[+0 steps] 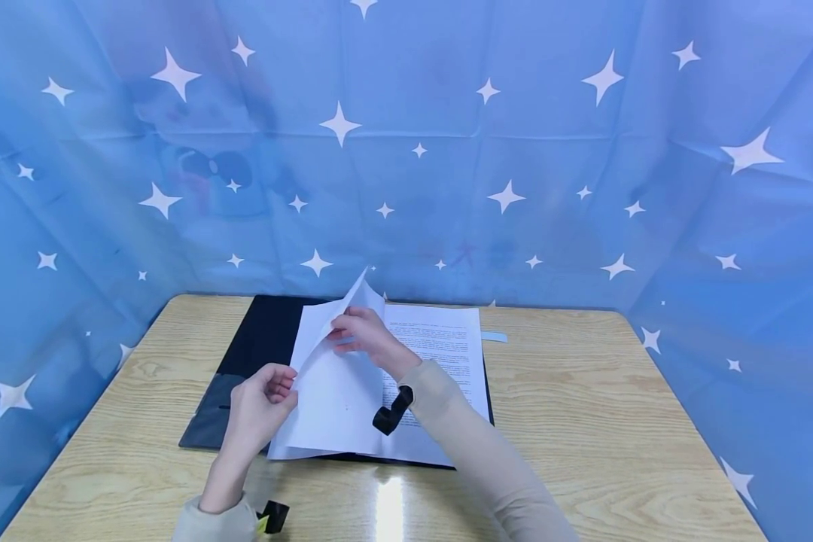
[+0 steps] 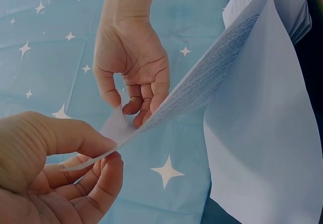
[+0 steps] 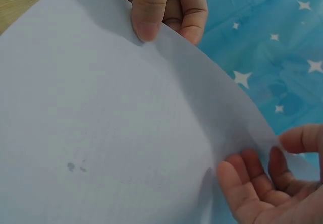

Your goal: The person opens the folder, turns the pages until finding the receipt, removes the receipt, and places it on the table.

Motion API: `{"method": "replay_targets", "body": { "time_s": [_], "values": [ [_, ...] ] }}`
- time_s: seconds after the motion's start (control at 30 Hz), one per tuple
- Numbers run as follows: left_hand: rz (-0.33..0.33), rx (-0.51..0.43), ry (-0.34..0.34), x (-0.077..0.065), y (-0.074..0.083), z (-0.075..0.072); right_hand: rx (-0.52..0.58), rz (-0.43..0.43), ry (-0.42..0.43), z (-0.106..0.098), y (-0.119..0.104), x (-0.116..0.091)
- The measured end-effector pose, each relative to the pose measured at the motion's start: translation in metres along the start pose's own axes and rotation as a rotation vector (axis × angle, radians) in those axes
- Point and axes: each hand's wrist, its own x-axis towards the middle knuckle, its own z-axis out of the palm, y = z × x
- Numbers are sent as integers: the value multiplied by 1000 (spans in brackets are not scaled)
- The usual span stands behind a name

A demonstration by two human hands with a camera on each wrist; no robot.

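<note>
A black folder [image 1: 264, 335] lies spread on the table, with printed pages [image 1: 436, 350] on its right side. Over it, a lifted white sheet [image 3: 101, 108] curves upward, its plain face toward the right wrist camera and lines of print showing in the left wrist view. My left hand [image 1: 260, 406] pinches the sheet's left edge between thumb and fingers, the thumb flat on the paper. Farther up the same edge, my right hand [image 1: 369, 339] pinches the paper near its raised corner, the arm crossing above the printed pages. Other white sheets [image 2: 262, 123] hang beneath the lifted one.
A pale blue tab [image 1: 494, 336] sticks out past the pages' right edge. The wooden table [image 1: 583, 406] extends on both sides of the folder. Behind it hangs a blue curtain [image 1: 420, 196] with white stars. Each wrist wears a black strap mount [image 1: 393, 410].
</note>
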Motion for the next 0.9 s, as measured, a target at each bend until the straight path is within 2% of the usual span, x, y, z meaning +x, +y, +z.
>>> {"method": "replay_targets", "body": {
  "time_s": [0.2, 0.9],
  "values": [
    [25, 12, 11, 0, -3, 0, 22, 1, -8, 0, -1, 0],
    [-10, 58, 27, 1, -24, -1, 34, -23, -17, -23, 1, -3]
  ]
}}
